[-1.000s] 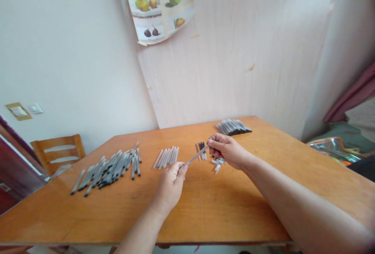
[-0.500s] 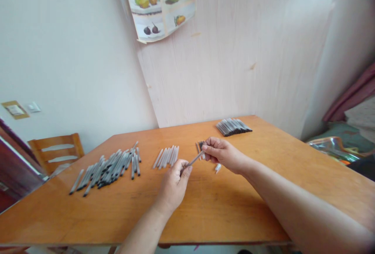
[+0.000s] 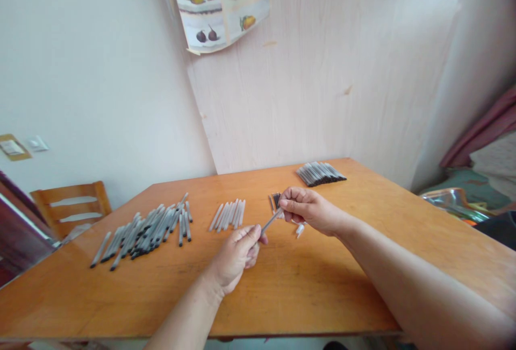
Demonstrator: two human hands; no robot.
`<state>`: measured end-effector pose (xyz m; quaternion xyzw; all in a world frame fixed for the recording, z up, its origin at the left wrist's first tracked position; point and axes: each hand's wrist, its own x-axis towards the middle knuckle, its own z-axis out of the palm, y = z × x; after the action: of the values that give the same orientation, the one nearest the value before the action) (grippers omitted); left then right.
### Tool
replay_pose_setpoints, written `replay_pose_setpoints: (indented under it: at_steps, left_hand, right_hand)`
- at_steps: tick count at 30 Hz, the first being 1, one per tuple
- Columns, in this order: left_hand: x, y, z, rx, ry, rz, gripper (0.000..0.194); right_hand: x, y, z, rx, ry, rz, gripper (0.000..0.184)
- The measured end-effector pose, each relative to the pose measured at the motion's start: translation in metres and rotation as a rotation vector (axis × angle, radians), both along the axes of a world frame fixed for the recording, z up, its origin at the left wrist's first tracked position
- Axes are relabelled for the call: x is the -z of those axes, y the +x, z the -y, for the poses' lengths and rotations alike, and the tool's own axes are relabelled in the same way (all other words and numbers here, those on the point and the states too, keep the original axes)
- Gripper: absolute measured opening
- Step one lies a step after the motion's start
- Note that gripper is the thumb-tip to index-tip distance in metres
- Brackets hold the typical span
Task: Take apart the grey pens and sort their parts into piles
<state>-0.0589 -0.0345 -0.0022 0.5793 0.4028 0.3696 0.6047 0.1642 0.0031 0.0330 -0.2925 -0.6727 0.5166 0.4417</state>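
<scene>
My left hand [image 3: 237, 256] pinches the near end of a thin grey pen barrel [image 3: 269, 222] above the wooden table [image 3: 282, 285]. My right hand [image 3: 308, 210] is closed on the barrel's far end, fingers curled over it. A short row of pale grey barrels [image 3: 228, 214] lies just beyond my left hand. A few dark parts [image 3: 274, 199] lie behind my right hand, and small white caps [image 3: 299, 230] lie under it. A big loose heap of grey pens [image 3: 147, 229] lies at the left.
A neat stack of dark-tipped pens [image 3: 320, 173] lies at the table's far right edge by the wall. A wooden chair [image 3: 68, 210] stands at the left. A fruit poster [image 3: 220, 6] hangs on the wall. Bags [image 3: 455, 202] lie at the right.
Both hands stay on the same barrel. My left hand has slid slightly along it and turned, and my right hand has drawn a little nearer and to the left.
</scene>
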Motion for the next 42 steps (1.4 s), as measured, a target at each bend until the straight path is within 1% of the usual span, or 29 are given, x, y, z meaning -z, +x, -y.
replay_pose_setpoints:
  at_steps: [2, 3, 6, 8, 11, 13, 15, 17, 19, 21, 23, 26, 29, 31, 33, 35, 37, 42]
  left_hand:
    - [-0.001, 0.002, 0.000, -0.020, 0.015, -0.014, 0.038]
    - [-0.001, 0.003, 0.001, -0.048, 0.066, -0.040, 0.038]
    - [0.000, 0.009, 0.002, -0.172, 0.340, -0.177, 0.032]
    - [0.002, 0.010, 0.003, -0.258, 0.512, -0.320, 0.027]
    - [0.002, 0.010, 0.005, -0.360, 0.684, -0.507, 0.023]
    - [0.001, 0.008, 0.007, -0.385, 0.743, -0.530, 0.021]
    - [-0.001, 0.006, 0.009, -0.361, 0.714, -0.472, 0.024]
    - [-0.002, 0.003, 0.008, -0.311, 0.600, -0.374, 0.032]
    - [-0.001, -0.001, 0.006, -0.277, 0.437, -0.253, 0.039]
    - [0.001, -0.004, 0.001, -0.250, 0.293, -0.142, 0.043]
    - [0.003, -0.005, -0.003, -0.216, 0.214, -0.061, 0.045]
    - [0.004, -0.001, -0.007, -0.186, 0.174, 0.006, 0.046]
    - [0.003, 0.001, -0.009, -0.194, 0.154, 0.042, 0.046]
    - [0.002, 0.000, -0.010, -0.199, 0.140, 0.074, 0.045]
    - [0.002, -0.002, -0.011, -0.205, 0.126, 0.114, 0.042]
    - [0.001, -0.004, -0.013, -0.217, 0.116, 0.149, 0.039]
    - [0.001, -0.005, -0.015, -0.232, 0.112, 0.180, 0.035]
    - [0.004, -0.007, -0.020, -0.268, 0.100, 0.209, 0.026]
  right_hand:
    - [0.000, -0.001, 0.000, 0.017, -0.008, 0.015, 0.032]
    - [0.001, -0.002, -0.001, 0.031, -0.014, 0.016, 0.033]
    - [0.008, -0.006, -0.003, 0.084, -0.053, 0.002, 0.035]
    - [0.014, -0.011, -0.004, 0.092, -0.098, -0.012, 0.037]
    - [0.019, -0.019, -0.003, 0.076, -0.153, -0.042, 0.037]
    - [0.018, -0.021, -0.002, 0.082, -0.142, -0.054, 0.036]
    - [0.012, -0.018, 0.000, 0.082, -0.098, -0.043, 0.035]
    - [0.003, -0.006, -0.001, 0.098, -0.048, -0.050, 0.035]
    - [-0.005, 0.012, -0.006, 0.200, -0.032, -0.140, 0.033]
    - [-0.011, 0.033, -0.012, 0.355, 0.018, -0.218, 0.033]
    - [-0.012, 0.049, -0.018, 0.395, 0.021, -0.187, 0.031]
    - [-0.006, 0.062, -0.026, 0.415, 0.002, -0.013, 0.028]
    - [0.003, 0.066, -0.033, 0.482, -0.031, 0.217, 0.024]
    - [0.010, 0.069, -0.039, 0.557, -0.027, 0.386, 0.018]
    - [0.016, 0.073, -0.046, 0.663, 0.017, 0.614, 0.013]
    - [0.023, 0.078, -0.052, 0.757, 0.070, 0.837, 0.013]
    - [0.028, 0.083, -0.057, 0.790, 0.076, 0.924, 0.012]
    - [0.037, 0.089, -0.062, 0.772, 0.045, 0.984, 0.009]
